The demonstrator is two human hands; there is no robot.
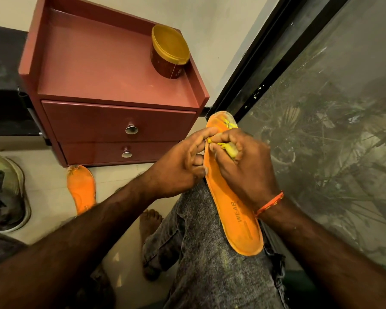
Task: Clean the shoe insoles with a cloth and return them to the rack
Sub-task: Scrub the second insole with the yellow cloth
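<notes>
Orange insole (232, 210) on knee, toe worn, printed "WEAR".

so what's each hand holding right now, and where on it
Right hand grips a small yellow cloth, pressing it on the orange insole near the toe; left hand holds the insole's left edge.

The long orange foam insole (234, 210) is looking matt — worn and peeling at its toe. The reddish-brown painted wooden drawer cabinet (112, 72) is showing a smooth, faintly glossy finish, its round metal knobs (131, 129) gleaming — and the grey denim trouser leg (210, 264) is looking coarse and mottled.
</notes>
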